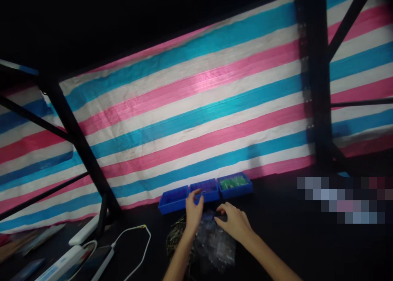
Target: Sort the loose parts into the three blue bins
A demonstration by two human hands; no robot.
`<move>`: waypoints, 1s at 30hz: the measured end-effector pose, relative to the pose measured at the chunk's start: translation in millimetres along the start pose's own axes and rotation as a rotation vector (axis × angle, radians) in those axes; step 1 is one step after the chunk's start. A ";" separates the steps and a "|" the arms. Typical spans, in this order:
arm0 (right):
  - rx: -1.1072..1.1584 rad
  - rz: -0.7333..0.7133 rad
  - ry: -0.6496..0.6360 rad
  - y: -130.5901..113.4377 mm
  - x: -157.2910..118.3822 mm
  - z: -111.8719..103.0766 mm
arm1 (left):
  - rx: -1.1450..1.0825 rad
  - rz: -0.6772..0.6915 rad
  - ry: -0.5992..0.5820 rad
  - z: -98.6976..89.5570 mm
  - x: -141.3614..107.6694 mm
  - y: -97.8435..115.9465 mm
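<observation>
My left hand (194, 209) is at the front edge of the middle blue tray (211, 197), fingers curved over it and thumb apart. Inside that tray is something purple, partly behind my fingers. My right hand (236, 220) hovers over a pile of clear plastic bags (216, 244), with a gap between its thumb and bent forefinger. I see nothing held in either hand, though the picture is dim and slightly blurred. A tangled bundle of thin, dark yellowish strands (175, 236) lies left of the bags, partly hidden by my left forearm.
The right blue tray (249, 191) holds small green pieces; the left blue tray (173, 208) adjoins the middle one. White power strips (63, 264) and a looping white cable (150, 240) lie at left. Black frame posts (319, 88) stand before a striped sheet (190, 109).
</observation>
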State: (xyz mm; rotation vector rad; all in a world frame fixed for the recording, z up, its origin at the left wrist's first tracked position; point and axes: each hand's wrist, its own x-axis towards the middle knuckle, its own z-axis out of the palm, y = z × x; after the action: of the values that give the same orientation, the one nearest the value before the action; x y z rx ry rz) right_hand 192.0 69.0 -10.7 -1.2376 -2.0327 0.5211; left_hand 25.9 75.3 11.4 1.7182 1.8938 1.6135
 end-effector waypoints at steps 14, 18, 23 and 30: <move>-0.147 0.189 -0.100 20.3 6.7 -2.8 | 0.468 0.206 -0.416 -4.9 -50.7 -9.4; -0.067 0.180 -0.081 28.0 9.0 0.2 | 0.475 0.234 -0.406 -2.4 -53.4 -4.8; 0.130 0.161 -0.067 31.1 12.6 12.5 | 0.436 0.240 -0.339 -1.5 -54.7 -5.6; 0.616 0.259 0.078 31.6 23.1 16.0 | 0.449 0.168 -0.269 -8.6 -50.9 -4.0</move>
State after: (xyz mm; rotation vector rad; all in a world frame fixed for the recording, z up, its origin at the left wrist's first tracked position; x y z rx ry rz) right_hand 192.5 104.4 -33.9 -1.1073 -1.4796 1.1046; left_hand 35.3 31.7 -14.9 2.1838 2.1305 0.9730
